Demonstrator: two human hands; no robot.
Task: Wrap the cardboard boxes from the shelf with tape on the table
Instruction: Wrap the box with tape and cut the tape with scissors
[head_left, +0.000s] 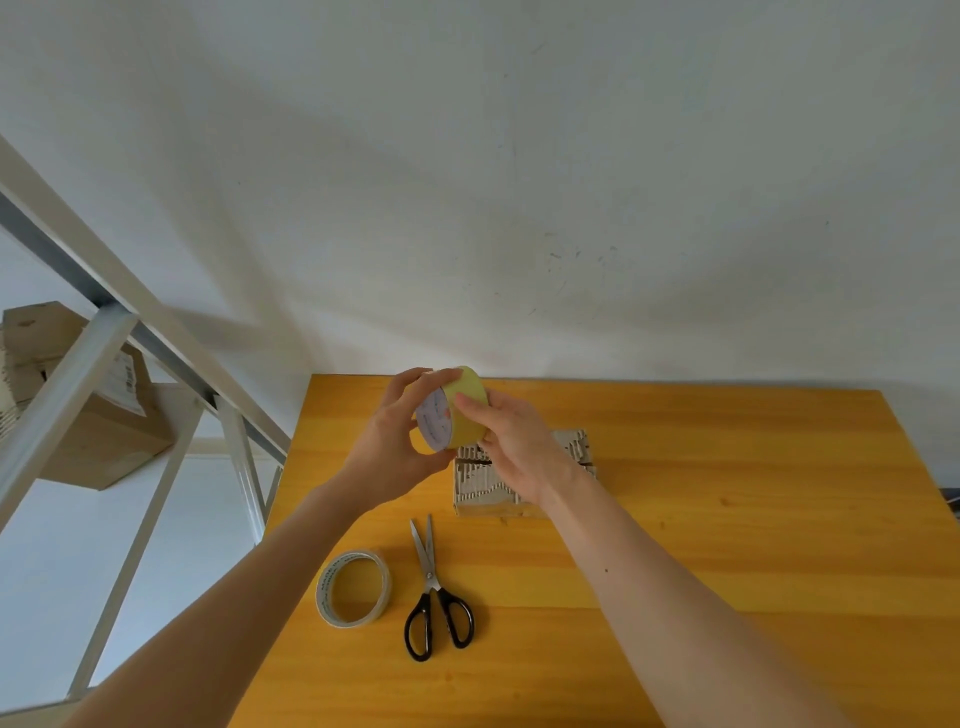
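Gripping tape roll (470, 402), left hand (395, 441) and right hand (514, 447) both curled round it, above box (480, 486) on table (727, 519); wrapping seemingly unstarted. At 7 o'clock: scissors (434, 587), spare roll (324, 587); more boxes (104, 431) on shelf (78, 374), 9 o'clock.

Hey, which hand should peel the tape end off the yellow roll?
Probably the right hand: its fingers lie on the outer band of the yellow roll, while the left hand grips its rim.
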